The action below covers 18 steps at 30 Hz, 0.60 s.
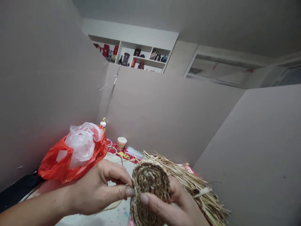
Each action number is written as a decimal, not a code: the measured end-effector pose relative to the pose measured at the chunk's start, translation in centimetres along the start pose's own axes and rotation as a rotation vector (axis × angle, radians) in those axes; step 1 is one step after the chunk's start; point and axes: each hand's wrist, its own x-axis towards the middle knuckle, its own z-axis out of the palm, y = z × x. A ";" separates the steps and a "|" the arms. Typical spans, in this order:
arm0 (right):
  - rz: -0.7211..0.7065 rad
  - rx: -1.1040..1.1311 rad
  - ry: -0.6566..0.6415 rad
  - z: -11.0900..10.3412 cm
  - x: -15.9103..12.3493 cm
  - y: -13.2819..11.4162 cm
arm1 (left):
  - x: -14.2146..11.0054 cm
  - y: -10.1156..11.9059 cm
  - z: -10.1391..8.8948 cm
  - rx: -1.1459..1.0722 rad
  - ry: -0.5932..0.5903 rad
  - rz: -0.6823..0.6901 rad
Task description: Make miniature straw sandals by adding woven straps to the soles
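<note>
Bags, two of them, sat at the left: one red plastic bag [53, 163], thin and crumpled, and one milky, see-through bag [81, 146] bunched in its mouth. Next came the person's left hand [95, 190], knuckles raised, thumb and forefinger clamped on the left edge of a woven piece [152, 179]. Beyond that hand stood one bottle [102, 124] with a yellow tip, then one paper cup [121, 143], round-rimmed and tapering. The single woven piece was held up at the centre, over a pale tabletop [94, 220]: coarse brown twisted cord in nested rows, rounded at the top. The right hand [175, 205] gripped it from the right, thumb across its front; how the hidden fingers behind were set, I could not tell. Farther right lay one loose bundle of dry, straw-like strips [199, 191], splayed and ragged.
</note>
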 end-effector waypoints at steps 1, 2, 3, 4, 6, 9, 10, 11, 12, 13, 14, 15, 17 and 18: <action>0.004 0.028 -0.018 -0.2 0.2 0.1 | 0.1 -0.2 0.0 -0.050 0.013 -0.012; -0.002 0.062 -0.042 -0.4 0.5 0.2 | 0.3 -0.3 0.0 -0.114 0.014 -0.028; -0.013 0.100 -0.072 -0.6 0.8 0.2 | 0.5 -0.4 -0.2 -0.183 0.010 -0.046; -0.024 0.134 -0.096 -0.8 1.1 0.3 | 0.8 -0.5 -0.3 -0.246 0.001 -0.066; -0.043 0.176 -0.110 -1.2 1.7 0.5 | 1.2 -0.7 -0.6 -0.325 0.015 -0.091; -0.060 0.167 -0.121 -1.1 2.4 1.0 | 1.7 -1.1 -0.7 -0.403 0.060 -0.098; -0.068 0.151 -0.133 -0.9 2.6 1.2 | 1.8 -1.4 -0.5 -0.428 0.056 -0.096; -0.074 0.134 -0.149 -0.7 2.8 1.4 | 1.9 -1.6 -0.3 -0.450 0.054 -0.096; -0.075 0.115 -0.160 -0.4 2.9 1.5 | 1.9 -1.9 0.0 -0.465 0.061 -0.097; -0.076 0.100 -0.164 -0.2 3.0 1.6 | 2.0 -2.1 0.2 -0.469 0.080 -0.097; -0.073 0.094 -0.165 -0.1 3.0 1.7 | 2.0 -2.2 0.5 -0.468 0.110 -0.097; -0.065 0.100 -0.172 -0.1 3.1 1.6 | 2.0 -2.3 0.6 -0.466 0.144 -0.098; -0.054 0.135 -0.205 -0.4 3.1 1.4 | 1.9 -2.2 0.6 -0.459 0.194 -0.090; -0.055 0.156 -0.217 -0.7 3.1 1.3 | 1.9 -2.2 0.6 -0.453 0.218 -0.081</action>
